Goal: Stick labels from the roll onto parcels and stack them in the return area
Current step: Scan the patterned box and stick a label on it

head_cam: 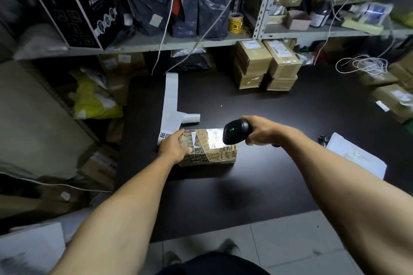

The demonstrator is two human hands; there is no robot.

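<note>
Left hand (173, 148) lies flat-fingered on the taped parcel (210, 148) mid-counter (268, 107), right hand (260, 131) grips the scanner (234, 131); parcel looks light, stiff, slick-taped, so best held by its side edges.

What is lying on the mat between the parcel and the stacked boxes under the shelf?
Nothing: in the head view the dark mat is bare between the parcel and the boxes. The label strip lies off to the left.
</note>
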